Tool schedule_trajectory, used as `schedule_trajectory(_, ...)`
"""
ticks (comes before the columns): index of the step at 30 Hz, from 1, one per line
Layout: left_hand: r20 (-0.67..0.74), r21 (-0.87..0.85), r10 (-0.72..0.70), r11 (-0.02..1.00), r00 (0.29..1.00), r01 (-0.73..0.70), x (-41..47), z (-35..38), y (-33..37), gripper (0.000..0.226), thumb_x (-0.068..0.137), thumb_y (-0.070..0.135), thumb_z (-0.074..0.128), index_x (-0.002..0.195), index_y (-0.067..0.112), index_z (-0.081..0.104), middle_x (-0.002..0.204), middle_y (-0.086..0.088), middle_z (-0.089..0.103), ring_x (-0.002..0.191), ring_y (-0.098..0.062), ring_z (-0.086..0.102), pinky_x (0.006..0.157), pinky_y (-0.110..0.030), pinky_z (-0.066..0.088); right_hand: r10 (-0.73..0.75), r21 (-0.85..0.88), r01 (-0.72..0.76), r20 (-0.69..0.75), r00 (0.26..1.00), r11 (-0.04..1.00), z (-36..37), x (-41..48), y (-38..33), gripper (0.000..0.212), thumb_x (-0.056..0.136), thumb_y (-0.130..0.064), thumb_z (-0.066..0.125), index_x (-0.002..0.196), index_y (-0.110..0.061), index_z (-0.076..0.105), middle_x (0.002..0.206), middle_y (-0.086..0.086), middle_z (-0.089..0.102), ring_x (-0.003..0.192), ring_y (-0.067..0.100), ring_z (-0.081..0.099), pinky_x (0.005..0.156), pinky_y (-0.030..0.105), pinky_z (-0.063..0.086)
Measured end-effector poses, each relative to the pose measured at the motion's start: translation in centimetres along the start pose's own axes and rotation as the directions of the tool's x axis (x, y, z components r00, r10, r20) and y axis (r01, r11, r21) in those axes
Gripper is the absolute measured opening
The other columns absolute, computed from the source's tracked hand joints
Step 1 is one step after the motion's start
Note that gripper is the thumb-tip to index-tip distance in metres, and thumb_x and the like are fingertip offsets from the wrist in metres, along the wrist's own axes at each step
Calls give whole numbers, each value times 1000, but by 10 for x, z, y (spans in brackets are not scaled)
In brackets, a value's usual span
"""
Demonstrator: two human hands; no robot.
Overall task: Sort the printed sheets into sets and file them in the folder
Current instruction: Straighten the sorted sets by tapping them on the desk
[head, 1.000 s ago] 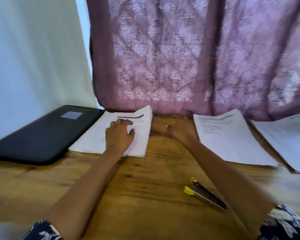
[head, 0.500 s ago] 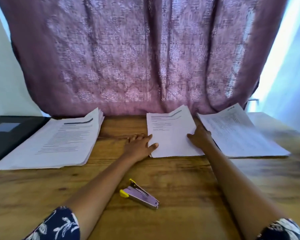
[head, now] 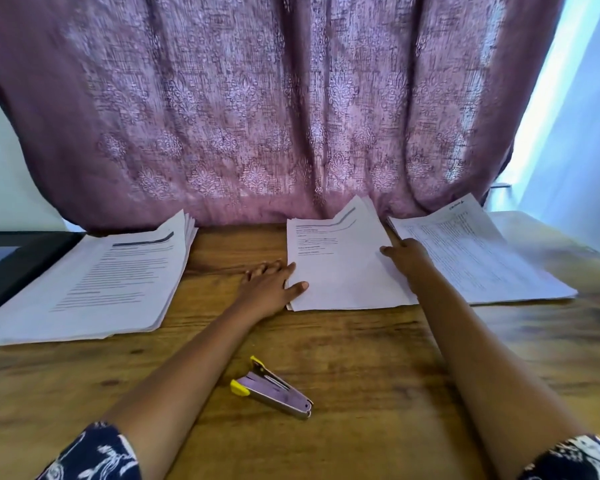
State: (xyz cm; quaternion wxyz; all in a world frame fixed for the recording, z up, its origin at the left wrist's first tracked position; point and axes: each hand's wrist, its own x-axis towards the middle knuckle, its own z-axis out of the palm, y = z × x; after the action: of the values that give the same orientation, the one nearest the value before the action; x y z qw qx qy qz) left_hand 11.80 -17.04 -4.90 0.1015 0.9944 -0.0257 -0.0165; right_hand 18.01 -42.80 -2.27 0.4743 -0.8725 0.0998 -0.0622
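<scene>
Three stacks of printed sheets lie in a row along the far edge of the wooden counter point(head: 361, 368): a thick left stack point(head: 118, 275), a middle stack point(head: 340, 268) and a right stack point(head: 471, 258). One black folder point(head: 18, 268) lies closed at the left edge, touching the left stack.

The left hand point(head: 269, 289) lies flat at the middle stack's left edge, fingers straight on the wood and thumb resting on the top sheet's near left corner. The right hand point(head: 409, 259) rests on that stack's right edge, between it and the right stack. Its back hides most fingers, so I cannot tell whether it grips any sheet.

One purple and yellow stapler point(head: 274, 389) lies between the forearms, towards the near edge. A mauve patterned curtain point(head: 257, 116) hangs behind the far edge, brushing the sheets' far ends.
</scene>
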Motion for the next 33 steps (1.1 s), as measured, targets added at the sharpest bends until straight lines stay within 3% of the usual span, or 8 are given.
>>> schedule_trajectory(10, -12, -16, -2, 1000, 1000, 1, 2, 2, -2, 67, 95, 65, 27, 153, 34, 16, 162, 5, 7, 148, -23, 6, 116, -47, 6, 46, 59, -49, 52, 998, 997, 0, -5, 1, 34, 86, -8, 65, 118, 0, 58, 113, 18, 62, 106, 36, 58, 92, 40, 49)
schedule_trajectory(14, -19, -244, -31, 969, 999, 26, 7, 1, -7, 81, 82, 75, 45, 150, 34, 28, 156, 6, 30, 144, -23, 24, 117, -47, 17, -39, 216, 19, 89, 995, 976, -1, -14, -1, 36, 86, -2, 63, 122, -1, 58, 109, 12, 64, 95, 27, 61, 80, 34, 51)
schedule_trajectory(16, -90, -646, -101, 763, 991, 20, 9, -2, -7, 91, 66, 77, 62, 142, 33, 41, 140, 6, 53, 127, -20, 50, 109, -45, 37, -47, 392, -21, 165, 985, 920, -4, -20, -1, 35, 87, 1, 61, 121, 0, 58, 109, 12, 64, 85, 22, 63, 70, 30, 51)
schedule_trajectory(18, -123, -902, -202, 431, 972, -24, 9, -9, -7, 67, 77, 42, 77, 133, 19, 49, 128, -1, 62, 108, -18, 62, 95, -37, 50, -93, 475, -27, 227, 970, 880, -6, -26, -3, 32, 86, 1, 61, 118, -5, 59, 114, 12, 66, 91, 25, 65, 80, 38, 54)
schedule_trajectory(23, -32, -991, -129, -127, 991, -49, -15, -54, 1, 16, 91, 11, 60, 107, 12, 63, 102, -7, 70, 79, -13, 71, 66, -26, 57, -236, 550, 86, 209, 949, 831, -3, -48, -26, 19, 89, 0, 59, 101, -13, 65, 100, 6, 71, 93, 23, 68, 86, 40, 53)
schedule_trajectory(28, -454, -891, -356, 176, 817, -419, -45, -94, 29, 32, 90, 5, 63, 122, 7, 61, 113, -4, 67, 101, -17, 66, 84, -25, 55, -582, 103, 619, -252, 773, 779, 7, -93, -68, 31, 96, -10, 52, 127, -6, 53, 85, -10, 59, 74, 9, 53, 71, 24, 40)
schedule_trajectory(31, -656, -747, -306, 394, 690, -536, -61, -90, 31, 30, 92, 9, 63, 121, 16, 61, 117, 3, 65, 107, -6, 61, 89, -14, 49, -628, 31, 695, -403, 666, 718, 23, -113, -77, 36, 98, -8, 44, 134, -3, 43, 88, 5, 61, 77, 22, 53, 67, 32, 38)
schedule_trajectory(33, -687, -684, -289, 566, 667, -460, -62, -68, 26, 30, 91, 14, 65, 120, 7, 62, 114, -2, 66, 105, -8, 61, 83, -8, 46, -614, 68, 662, -315, 724, 746, 45, -116, -61, 32, 99, -10, 41, 131, -6, 44, 102, 13, 61, 89, 26, 57, 72, 35, 45)
